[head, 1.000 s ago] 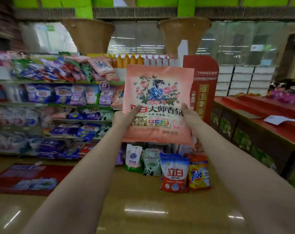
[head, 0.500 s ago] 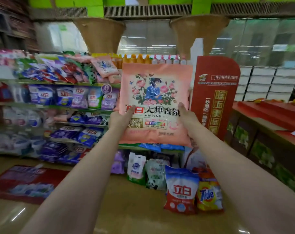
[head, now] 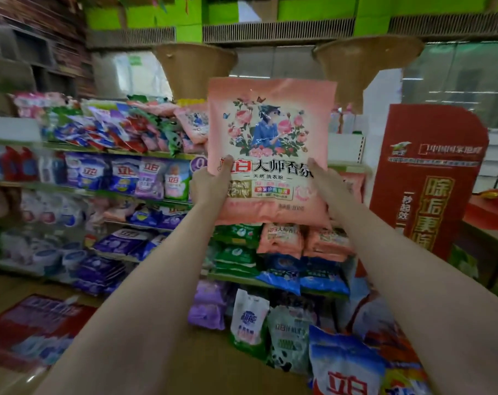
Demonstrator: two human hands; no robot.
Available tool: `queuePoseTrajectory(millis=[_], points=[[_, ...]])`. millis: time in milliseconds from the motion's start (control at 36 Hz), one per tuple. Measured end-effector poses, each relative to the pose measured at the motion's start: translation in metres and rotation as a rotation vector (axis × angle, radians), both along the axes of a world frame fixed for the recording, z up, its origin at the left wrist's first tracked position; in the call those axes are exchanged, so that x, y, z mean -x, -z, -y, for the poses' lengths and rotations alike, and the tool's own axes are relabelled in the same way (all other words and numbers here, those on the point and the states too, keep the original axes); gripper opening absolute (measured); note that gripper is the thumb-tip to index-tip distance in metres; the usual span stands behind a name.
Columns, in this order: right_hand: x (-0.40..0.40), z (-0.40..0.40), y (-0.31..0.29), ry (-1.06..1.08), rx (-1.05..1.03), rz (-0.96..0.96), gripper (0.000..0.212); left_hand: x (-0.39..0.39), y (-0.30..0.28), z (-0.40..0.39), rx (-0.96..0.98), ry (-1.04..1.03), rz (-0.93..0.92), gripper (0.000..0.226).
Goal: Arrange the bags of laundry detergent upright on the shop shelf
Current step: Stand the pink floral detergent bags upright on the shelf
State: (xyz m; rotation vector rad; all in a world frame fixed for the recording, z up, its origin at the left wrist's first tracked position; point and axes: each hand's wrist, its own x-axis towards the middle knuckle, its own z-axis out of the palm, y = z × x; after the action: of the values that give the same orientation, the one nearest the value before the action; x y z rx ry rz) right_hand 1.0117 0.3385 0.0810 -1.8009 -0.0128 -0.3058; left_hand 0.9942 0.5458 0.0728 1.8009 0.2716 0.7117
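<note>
I hold a pink detergent bag [head: 270, 124] with a flower picture upright at arm's length, in front of the shop shelf [head: 122, 151]. My left hand [head: 209, 183] grips its lower left edge and my right hand [head: 326, 181] grips its lower right edge. The bag hides part of the upper shelves. Behind it, at the top shelf's right end, more pink bags [head: 192, 124] lean against a row of tilted bags. Lower down, pink bags [head: 280, 238] lie stacked.
Shelves to the left carry several purple, blue and white detergent bags [head: 122, 175]. Bags stand on the floor: a white-green one [head: 249, 320], a red-blue one [head: 343, 363]. A red display stand [head: 430, 178] rises at right. A red mat [head: 31, 329] lies at lower left.
I have come closer to the shelf, which looms larger now. Both hands have raised the pink bag higher, up to the level of the top shelf.
</note>
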Motion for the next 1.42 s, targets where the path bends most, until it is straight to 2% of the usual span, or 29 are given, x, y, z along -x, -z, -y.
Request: queuePoseTrajectory(millis=[111, 333, 444, 472, 528, 583, 639, 722, 750, 806, 861, 889, 944, 972, 1028, 1167, 1222, 1306, 1361, 1389, 1417], points=[[-0.047, -0.002, 0.007, -0.151, 0.027, -0.050, 0.087, -0.056, -0.005, -0.007, 0.024, -0.041, -0.014, 0.062], [-0.145, -0.003, 0.020, -0.269, -0.091, -0.053, 0.036, -0.162, 0.007, -0.005, 0.024, -0.006, -0.051, 0.057], [-0.204, 0.000, 0.027, -0.233, -0.119, -0.040, 0.039, -0.217, 0.013, 0.000, -0.002, 0.005, -0.037, 0.062], [-0.217, 0.001, 0.026, -0.227, -0.130, -0.051, 0.033, -0.231, 0.011, 0.002, -0.001, 0.007, -0.046, 0.060], [-0.247, 0.005, 0.019, -0.236, -0.169, -0.073, 0.022, -0.257, 0.000, 0.005, 0.061, 0.037, -0.093, 0.054], [-0.274, 0.008, 0.006, -0.235, -0.225, -0.065, 0.020, -0.283, -0.013, 0.004, 0.215, 0.138, -0.113, 0.061], [-0.303, 0.010, -0.009, -0.201, -0.188, -0.031, 0.030, -0.310, -0.020, -0.001, 0.303, 0.293, -0.158, 0.067], [-0.346, 0.013, -0.026, -0.102, -0.121, 0.032, 0.062, -0.341, -0.022, -0.005, 0.307, 0.492, -0.174, 0.041], [-0.358, 0.014, -0.028, -0.079, -0.082, 0.029, 0.066, -0.351, -0.021, -0.005, 0.298, 0.550, -0.202, 0.035], [-0.384, 0.015, -0.028, -0.081, -0.098, 0.030, 0.061, -0.369, -0.020, -0.006, 0.245, 0.630, -0.304, 0.036], [-0.411, 0.015, -0.024, -0.114, -0.166, 0.013, 0.049, -0.388, -0.019, -0.007, 0.163, 0.614, -0.369, 0.047], [-0.426, 0.015, -0.020, -0.131, -0.194, 0.000, 0.047, -0.401, -0.017, -0.009, 0.143, 0.587, -0.353, 0.061], [-0.458, 0.014, -0.010, -0.149, -0.220, -0.030, 0.055, -0.431, -0.011, -0.009, 0.149, 0.538, -0.302, 0.096], [-0.473, 0.014, -0.006, -0.147, -0.213, -0.038, 0.054, -0.448, -0.007, -0.009, 0.167, 0.520, -0.269, 0.101], [-0.506, 0.013, 0.000, -0.137, -0.185, -0.041, 0.045, -0.480, 0.000, -0.008, 0.190, 0.489, -0.212, 0.090], [-0.581, 0.013, -0.002, -0.176, -0.143, -0.076, 0.044, -0.558, 0.001, -0.006, 0.242, 0.471, -0.107, 0.062], [-0.602, 0.015, -0.009, -0.216, -0.137, -0.049, 0.059, -0.590, -0.006, -0.004, 0.281, 0.476, -0.073, 0.063], [-0.625, 0.022, -0.019, -0.246, -0.142, 0.018, 0.097, -0.635, -0.013, 0.004, 0.332, 0.508, -0.033, 0.062], [-0.641, 0.031, -0.020, -0.219, -0.160, 0.015, 0.111, -0.661, -0.016, 0.013, 0.319, 0.506, -0.013, 0.063], [-0.648, 0.036, -0.020, -0.214, -0.168, 0.006, 0.110, -0.674, -0.017, 0.018, 0.301, 0.521, 0.000, 0.064], [-0.659, 0.044, -0.020, -0.200, -0.190, 0.015, 0.098, -0.688, -0.018, 0.026, 0.281, 0.547, 0.001, 0.064]])
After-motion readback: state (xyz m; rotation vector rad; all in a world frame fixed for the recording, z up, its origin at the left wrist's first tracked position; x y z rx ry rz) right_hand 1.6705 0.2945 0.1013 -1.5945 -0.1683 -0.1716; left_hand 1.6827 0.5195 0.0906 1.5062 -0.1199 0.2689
